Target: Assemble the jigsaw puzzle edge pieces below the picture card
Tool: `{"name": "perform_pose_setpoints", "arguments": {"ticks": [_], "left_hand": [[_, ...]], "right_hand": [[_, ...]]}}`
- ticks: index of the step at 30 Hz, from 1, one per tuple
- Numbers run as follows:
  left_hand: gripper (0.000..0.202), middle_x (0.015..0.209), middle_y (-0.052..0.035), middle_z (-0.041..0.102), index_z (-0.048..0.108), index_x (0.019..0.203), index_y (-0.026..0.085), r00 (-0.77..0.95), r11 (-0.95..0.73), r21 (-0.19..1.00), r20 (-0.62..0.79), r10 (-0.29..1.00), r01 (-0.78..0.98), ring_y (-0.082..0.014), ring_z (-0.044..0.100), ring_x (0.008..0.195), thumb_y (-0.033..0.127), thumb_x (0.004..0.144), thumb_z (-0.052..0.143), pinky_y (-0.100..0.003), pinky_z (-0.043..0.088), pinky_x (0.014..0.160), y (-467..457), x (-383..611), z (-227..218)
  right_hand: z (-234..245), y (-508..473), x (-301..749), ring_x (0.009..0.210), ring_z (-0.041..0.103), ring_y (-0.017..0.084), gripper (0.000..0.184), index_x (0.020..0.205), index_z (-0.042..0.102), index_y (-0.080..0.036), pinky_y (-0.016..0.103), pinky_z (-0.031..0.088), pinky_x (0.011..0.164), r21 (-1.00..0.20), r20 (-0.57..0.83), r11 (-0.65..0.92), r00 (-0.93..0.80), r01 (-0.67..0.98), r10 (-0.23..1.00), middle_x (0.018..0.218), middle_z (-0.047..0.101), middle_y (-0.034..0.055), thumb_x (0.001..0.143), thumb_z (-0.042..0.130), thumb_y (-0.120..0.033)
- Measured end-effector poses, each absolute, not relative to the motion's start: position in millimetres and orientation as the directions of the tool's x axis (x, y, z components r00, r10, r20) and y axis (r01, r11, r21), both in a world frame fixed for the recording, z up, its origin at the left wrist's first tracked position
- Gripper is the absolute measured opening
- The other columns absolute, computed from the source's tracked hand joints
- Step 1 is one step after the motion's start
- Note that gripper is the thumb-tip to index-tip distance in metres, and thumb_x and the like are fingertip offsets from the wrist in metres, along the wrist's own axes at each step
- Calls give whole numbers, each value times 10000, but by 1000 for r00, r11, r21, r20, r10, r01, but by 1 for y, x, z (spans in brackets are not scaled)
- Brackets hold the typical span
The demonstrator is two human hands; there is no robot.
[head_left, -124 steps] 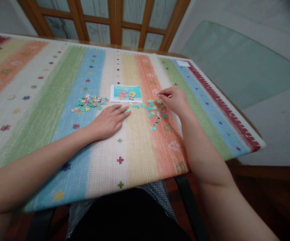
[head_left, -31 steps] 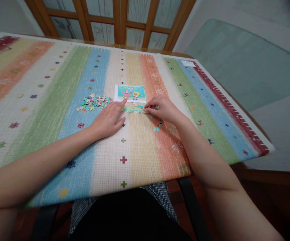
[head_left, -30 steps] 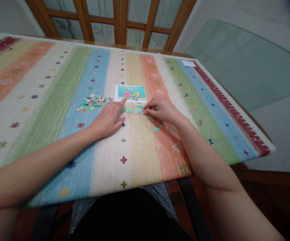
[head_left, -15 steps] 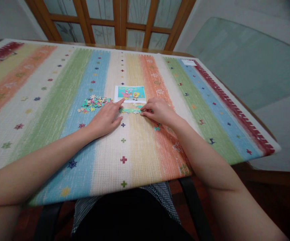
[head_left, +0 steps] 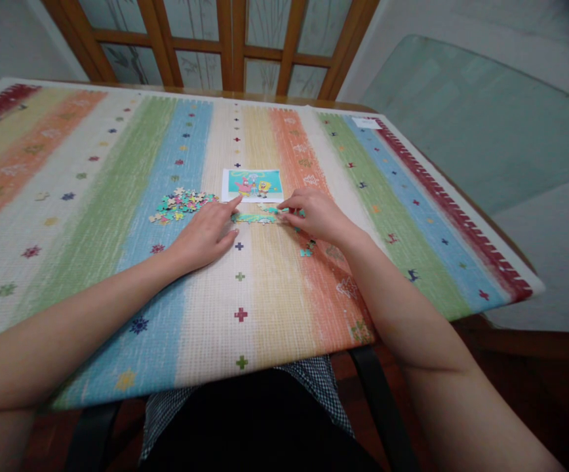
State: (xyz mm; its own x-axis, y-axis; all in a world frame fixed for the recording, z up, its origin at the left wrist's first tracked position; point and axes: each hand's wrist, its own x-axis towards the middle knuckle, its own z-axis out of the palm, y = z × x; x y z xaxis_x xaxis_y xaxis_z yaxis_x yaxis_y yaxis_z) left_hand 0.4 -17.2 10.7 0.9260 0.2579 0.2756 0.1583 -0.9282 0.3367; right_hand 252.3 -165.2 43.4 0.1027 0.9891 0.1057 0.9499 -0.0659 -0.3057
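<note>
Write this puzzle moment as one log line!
left hand: at left end of puzzle strip; right hand: at right end; picture card: beyond strip; piece pile: left of card

The tablecloth (head_left: pixel 277 295) has soft stripes of green, blue, cream, yellow and orange, with dark red outer bands, dotted with crosses, snowflakes, white trees and deer. The white-bordered SpongeBob card (head_left: pixel 253 185) shows pink and yellow figures on turquoise. At nine o'clock from it, the jigsaw pile (head_left: pixel 182 204) mixes turquoise, pink, yellow and cream; at twelve, orange-brown glazed doors (head_left: pixel 232 49) carry bamboo patterns on pale panes.
</note>
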Motion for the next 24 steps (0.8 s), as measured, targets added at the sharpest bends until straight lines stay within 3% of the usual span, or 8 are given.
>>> {"name": "perform_pose_setpoints", "arguments": {"ticks": [4,9,24], "left_hand": [[646,1389,-153,618,300,1609,158,929,-931,329,271,254,158,-302,526,1301,287,1010,506,-513,375,1188,-16,0,9],[631,1386,-160,619,308,1601,146,931,-934,324,270,245,152,-303,532,1293,288,1015,494,-515,380,1179,-15,0,10],[587,1446,-163,588,342,1581,160,938,-936,322,257,234,145,-309,523,1344,319,1029,461,-526,360,1212,-17,0,12]], "right_hand": [[52,-174,276,960,626,275,281,1064,815,-239,436,436,929,-344,213,-148,230,927,950,984,744,108,997,577,-372],[53,-183,307,910,629,281,312,1020,823,-245,460,460,890,-346,272,-245,346,906,898,925,726,114,988,589,-449],[50,-195,330,871,655,280,328,1015,831,-211,486,504,860,-341,280,-307,407,889,869,972,769,138,966,598,-436]]}}
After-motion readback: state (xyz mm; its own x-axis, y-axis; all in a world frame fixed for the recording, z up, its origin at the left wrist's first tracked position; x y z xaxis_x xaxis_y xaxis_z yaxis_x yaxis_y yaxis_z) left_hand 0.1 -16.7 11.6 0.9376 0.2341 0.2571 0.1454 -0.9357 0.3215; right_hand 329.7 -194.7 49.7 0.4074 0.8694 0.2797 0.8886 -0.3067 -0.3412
